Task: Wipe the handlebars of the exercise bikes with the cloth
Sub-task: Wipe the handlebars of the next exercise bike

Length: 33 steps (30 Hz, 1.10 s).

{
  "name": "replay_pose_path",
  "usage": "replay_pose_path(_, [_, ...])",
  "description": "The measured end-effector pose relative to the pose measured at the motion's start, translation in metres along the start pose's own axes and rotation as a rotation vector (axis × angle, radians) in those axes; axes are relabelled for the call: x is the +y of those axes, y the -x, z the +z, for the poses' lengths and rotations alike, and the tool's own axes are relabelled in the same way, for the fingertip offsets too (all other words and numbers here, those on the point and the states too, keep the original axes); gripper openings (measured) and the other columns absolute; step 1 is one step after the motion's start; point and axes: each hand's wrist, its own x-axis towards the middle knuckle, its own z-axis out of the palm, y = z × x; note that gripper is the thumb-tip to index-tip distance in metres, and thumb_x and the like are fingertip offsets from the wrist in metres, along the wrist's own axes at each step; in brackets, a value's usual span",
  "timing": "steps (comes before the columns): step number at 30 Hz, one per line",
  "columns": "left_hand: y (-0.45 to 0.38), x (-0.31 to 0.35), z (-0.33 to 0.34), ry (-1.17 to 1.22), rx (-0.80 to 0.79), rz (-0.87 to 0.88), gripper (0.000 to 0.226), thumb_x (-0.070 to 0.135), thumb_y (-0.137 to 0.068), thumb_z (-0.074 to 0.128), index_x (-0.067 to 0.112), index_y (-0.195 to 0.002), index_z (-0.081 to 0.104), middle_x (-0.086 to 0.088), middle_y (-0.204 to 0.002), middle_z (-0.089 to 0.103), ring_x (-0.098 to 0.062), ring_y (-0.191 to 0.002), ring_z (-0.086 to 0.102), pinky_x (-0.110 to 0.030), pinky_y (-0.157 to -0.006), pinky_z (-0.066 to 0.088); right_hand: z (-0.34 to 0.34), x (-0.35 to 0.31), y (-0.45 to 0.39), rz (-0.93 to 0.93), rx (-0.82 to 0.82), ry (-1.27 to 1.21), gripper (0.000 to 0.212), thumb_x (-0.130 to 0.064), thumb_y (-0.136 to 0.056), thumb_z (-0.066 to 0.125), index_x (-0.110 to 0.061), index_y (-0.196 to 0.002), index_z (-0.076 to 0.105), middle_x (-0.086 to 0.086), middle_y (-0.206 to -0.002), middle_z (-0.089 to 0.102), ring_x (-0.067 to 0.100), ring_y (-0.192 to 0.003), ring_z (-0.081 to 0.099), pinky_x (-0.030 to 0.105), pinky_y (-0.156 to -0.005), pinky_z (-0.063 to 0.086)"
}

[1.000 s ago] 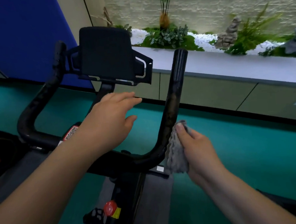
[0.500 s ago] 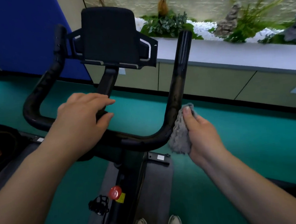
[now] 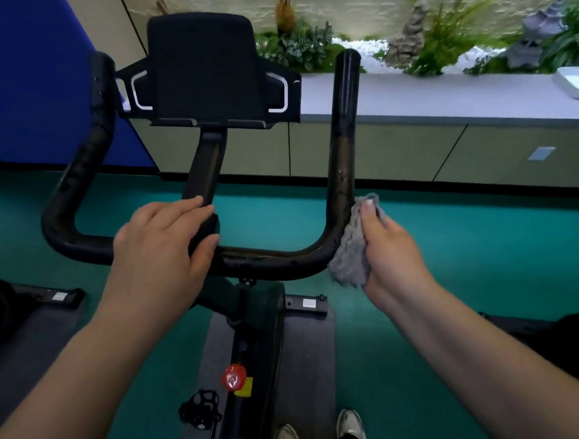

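Observation:
A black U-shaped handlebar of an exercise bike fills the middle of the view, with a black tablet holder above its centre stem. My right hand holds a grey cloth pressed against the outer side of the right bend, where the bar turns upward. My left hand rests on the centre of the crossbar, fingers curled over the stem clamp. The left upright of the bar is bare.
The bike frame with a red knob and a pedal stands below on a grey mat. A second bike's base lies at left. A low counter with plants runs behind. My shoes show at the bottom.
My left hand came down from the air onto the centre of the crossbar. My right hand with the cloth slid up slightly along the right bend. The view tilted downward.

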Motion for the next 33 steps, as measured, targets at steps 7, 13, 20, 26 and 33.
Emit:
replay_pose_path(7, [0.007,-0.003,0.007,0.077,0.041,0.006,0.035,0.027,-0.092,0.054,0.018,-0.125,0.058,0.003,-0.133,0.054,-0.026,-0.118,0.045,-0.052,-0.096,0.038,0.001,0.026,0.038,0.109,0.012,-0.052,0.024,-0.030,-0.096,0.048,-0.011,-0.099,0.062,0.010,-0.094,0.072,0.018,-0.083,0.070,0.030,-0.072,0.057])
replay_pose_path(13, [0.009,-0.006,0.007,0.114,0.016,0.015,0.040,0.033,-0.093,0.046,0.018,-0.129,0.055,0.003,-0.136,0.051,-0.024,-0.122,0.042,-0.051,-0.101,0.035,0.007,0.035,0.047,0.104,0.054,-0.102,0.022,-0.028,-0.094,0.053,-0.009,-0.092,0.064,0.008,-0.083,0.071,0.017,-0.074,0.068,0.033,-0.075,0.058])
replay_pose_path(20, [0.016,-0.016,0.000,0.198,-0.042,0.039,0.049,0.032,-0.091,0.048,0.016,-0.137,0.047,0.002,-0.145,0.041,-0.017,-0.135,0.031,-0.029,-0.111,0.017,0.012,0.037,0.050,0.077,0.077,-0.113,0.018,-0.026,-0.092,0.056,-0.009,-0.087,0.062,0.005,-0.078,0.070,0.013,-0.065,0.068,0.029,-0.063,0.058])
replay_pose_path(26, [0.018,-0.019,-0.002,0.262,-0.052,0.053,0.050,0.033,-0.092,0.047,0.016,-0.139,0.044,0.005,-0.147,0.037,-0.011,-0.139,0.024,-0.022,-0.111,0.012,0.038,0.073,0.072,0.174,-0.027,-0.111,0.023,-0.029,-0.088,0.060,-0.007,-0.088,0.064,0.003,-0.073,0.073,0.017,-0.070,0.071,0.034,-0.070,0.057])
replay_pose_path(33, [0.027,-0.030,-0.010,0.280,-0.066,0.068,0.051,0.031,-0.094,0.047,0.018,-0.142,0.039,0.007,-0.150,0.032,-0.008,-0.141,0.018,-0.020,-0.110,0.011,0.088,0.099,0.081,0.195,-0.096,-0.088,0.026,-0.030,-0.086,0.065,-0.005,-0.087,0.066,0.014,-0.084,0.072,0.026,-0.078,0.071,0.043,-0.077,0.058])
